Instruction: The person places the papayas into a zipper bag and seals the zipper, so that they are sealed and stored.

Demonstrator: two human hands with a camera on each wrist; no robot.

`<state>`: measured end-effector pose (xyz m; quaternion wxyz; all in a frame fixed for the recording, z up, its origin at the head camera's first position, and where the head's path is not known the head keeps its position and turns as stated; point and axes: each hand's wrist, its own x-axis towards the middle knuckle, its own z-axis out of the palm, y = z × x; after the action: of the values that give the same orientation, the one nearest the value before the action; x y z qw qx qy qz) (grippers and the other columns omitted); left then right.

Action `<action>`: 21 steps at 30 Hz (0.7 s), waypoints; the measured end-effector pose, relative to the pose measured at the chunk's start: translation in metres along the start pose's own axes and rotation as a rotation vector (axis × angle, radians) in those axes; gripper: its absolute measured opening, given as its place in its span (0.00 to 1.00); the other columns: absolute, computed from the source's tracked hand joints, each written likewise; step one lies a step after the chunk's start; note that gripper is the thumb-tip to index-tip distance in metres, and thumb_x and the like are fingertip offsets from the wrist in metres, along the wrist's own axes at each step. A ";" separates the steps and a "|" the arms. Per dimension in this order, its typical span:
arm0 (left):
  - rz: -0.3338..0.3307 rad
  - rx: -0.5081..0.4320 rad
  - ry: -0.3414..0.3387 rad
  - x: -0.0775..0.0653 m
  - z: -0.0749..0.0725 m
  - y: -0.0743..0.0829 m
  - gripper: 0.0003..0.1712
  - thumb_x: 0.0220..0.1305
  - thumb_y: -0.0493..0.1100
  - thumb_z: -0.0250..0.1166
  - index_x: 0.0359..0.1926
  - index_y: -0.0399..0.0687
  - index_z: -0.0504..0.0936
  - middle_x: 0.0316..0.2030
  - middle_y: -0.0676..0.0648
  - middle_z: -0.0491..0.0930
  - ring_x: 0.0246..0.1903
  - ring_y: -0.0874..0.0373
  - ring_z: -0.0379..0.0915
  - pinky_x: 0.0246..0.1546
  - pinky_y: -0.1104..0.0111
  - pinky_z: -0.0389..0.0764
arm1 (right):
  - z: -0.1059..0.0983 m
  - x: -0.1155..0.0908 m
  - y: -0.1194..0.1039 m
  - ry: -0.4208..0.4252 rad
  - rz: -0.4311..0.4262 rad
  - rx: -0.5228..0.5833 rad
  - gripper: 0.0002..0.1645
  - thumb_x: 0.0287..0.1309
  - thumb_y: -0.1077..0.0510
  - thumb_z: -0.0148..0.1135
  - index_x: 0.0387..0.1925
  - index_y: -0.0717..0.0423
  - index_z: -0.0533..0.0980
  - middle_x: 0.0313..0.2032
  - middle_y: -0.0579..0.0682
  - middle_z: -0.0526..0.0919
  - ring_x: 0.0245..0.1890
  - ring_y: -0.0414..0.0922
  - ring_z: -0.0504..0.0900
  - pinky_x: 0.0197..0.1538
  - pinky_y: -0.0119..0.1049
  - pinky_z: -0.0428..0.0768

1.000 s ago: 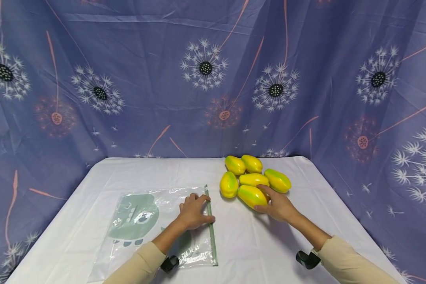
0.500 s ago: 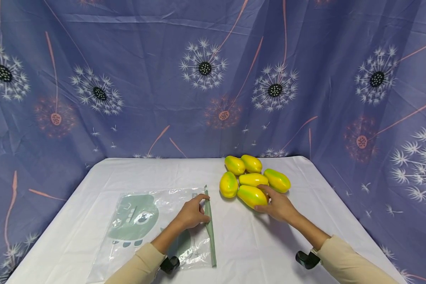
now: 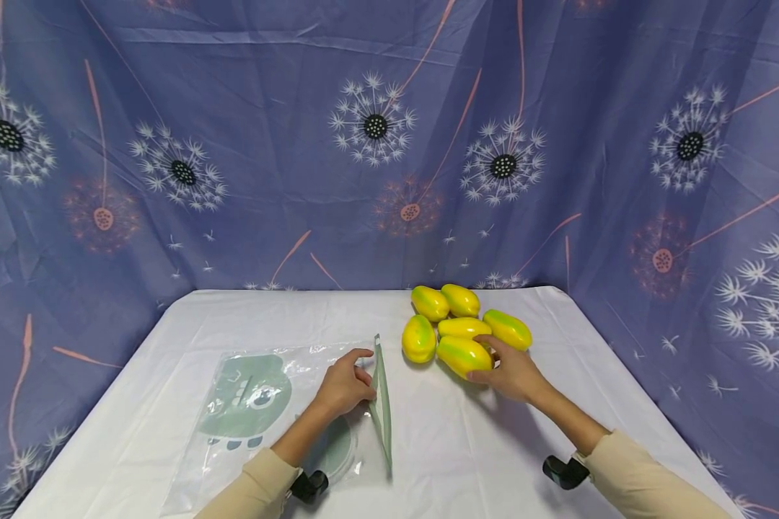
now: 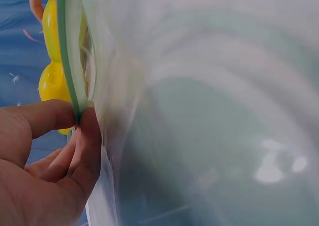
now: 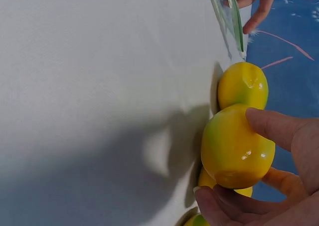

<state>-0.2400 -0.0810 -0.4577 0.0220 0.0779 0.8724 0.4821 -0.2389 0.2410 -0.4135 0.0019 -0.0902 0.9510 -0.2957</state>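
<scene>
A clear plastic zip bag (image 3: 247, 393) with a green cartoon print lies flat on the white table, its green zip edge (image 3: 386, 425) facing right. My left hand (image 3: 345, 387) pinches the upper layer of that edge between thumb and fingers and lifts it, so the mouth gapes in the left wrist view. On the right, my right hand (image 3: 514, 370) grips the nearest yellow-green papaya (image 3: 462, 356), thumb on one side and fingers on the other. In the right wrist view its rounded end (image 5: 237, 156) faces the camera, with another papaya (image 5: 244, 84) behind.
Several more papayas cluster beyond the held one, among them one at the left (image 3: 418, 339) and one at the right (image 3: 508, 329). White cloth covers the table (image 3: 467, 454). A blue dandelion-print curtain (image 3: 285, 144) hangs close behind and along both sides.
The left hand has gone from resting on the bag to pinching its zip edge and drawing it up and left, parting the mouth. The right hand and its papaya have shifted only slightly.
</scene>
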 end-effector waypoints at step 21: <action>-0.082 -0.210 0.009 0.006 -0.013 0.005 0.37 0.44 0.23 0.67 0.60 0.41 0.82 0.32 0.41 0.82 0.19 0.54 0.81 0.24 0.61 0.86 | -0.028 0.008 -0.016 0.025 -0.007 0.110 0.47 0.54 0.46 0.75 0.71 0.57 0.68 0.68 0.64 0.70 0.53 0.60 0.83 0.46 0.44 0.85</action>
<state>-0.2465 -0.0885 -0.4466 0.0458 0.0372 0.8196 0.5699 -0.2460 0.2418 -0.3809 -0.0062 -0.0894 0.9330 -0.3485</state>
